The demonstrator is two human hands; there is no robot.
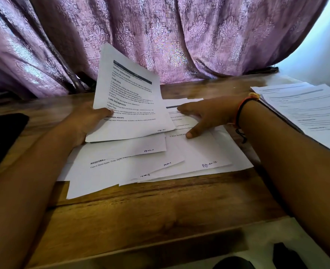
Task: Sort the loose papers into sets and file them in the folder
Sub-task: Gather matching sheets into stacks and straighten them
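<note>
Loose papers (160, 167) lie fanned across wooden desk (140, 210) | left hand (82, 125) pinches printed sheet (129, 98), tilted up | right hand (205, 113), fingers spread, presses flat on them

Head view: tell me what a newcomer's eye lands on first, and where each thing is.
The printed sheet tilted up at centre, gripped by the left hand, stands out first. Beside it the right hand presses flat on the loose papers fanned over the wooden table. A purple curtain fills the background.
</note>
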